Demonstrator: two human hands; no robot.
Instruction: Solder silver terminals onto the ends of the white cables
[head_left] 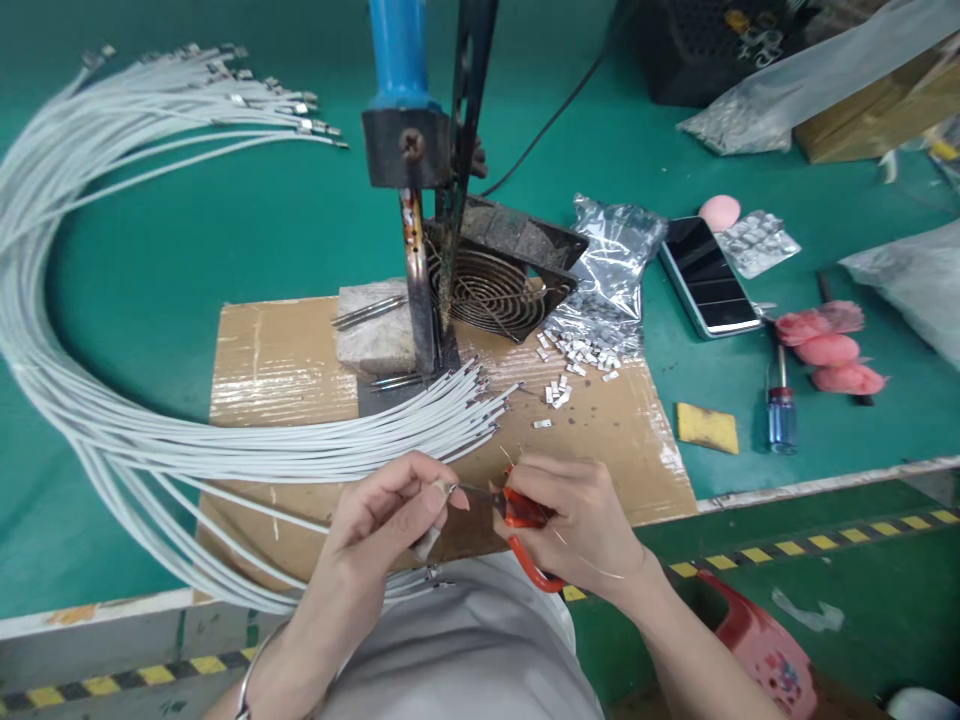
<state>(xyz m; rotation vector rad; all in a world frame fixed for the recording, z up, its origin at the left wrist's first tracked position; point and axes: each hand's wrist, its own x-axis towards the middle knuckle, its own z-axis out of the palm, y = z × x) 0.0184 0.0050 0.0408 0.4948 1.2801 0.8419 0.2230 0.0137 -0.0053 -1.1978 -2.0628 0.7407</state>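
Taking the cardboard sheet (277, 375) as the reference, both hands are working above its near edge. The left hand (397, 515) is pinching a small pale piece (426, 543), thumb and fingers pressed together on it; the fingers are partly hiding it, so its full shape is escaping inspection. The right hand (566, 510), to the right along the same edge, is clamping around orange-handled pliers (527, 510), whose nose is pointing at the left fingertips. Fine wire (589, 565) is trailing across the right hand.

White cables (262, 440) are lying over the left part of the cardboard sheet, their tips ending near its middle. Small metal clips (577, 350) are lying scattered on its far right part, just beside a clear bag (611, 265). A blue-handled iron (401, 55) is standing over its far side, with a fan (487, 290) behind. A phone (705, 275) and a yellow sponge (707, 428) are resting on the bench (150, 330), right of the cardboard sheet.

In this inspector's judgement, the hands are performing a fine plier operation at the pale piece. The next move is calling for a steady left pinch and close alignment of the plier nose.
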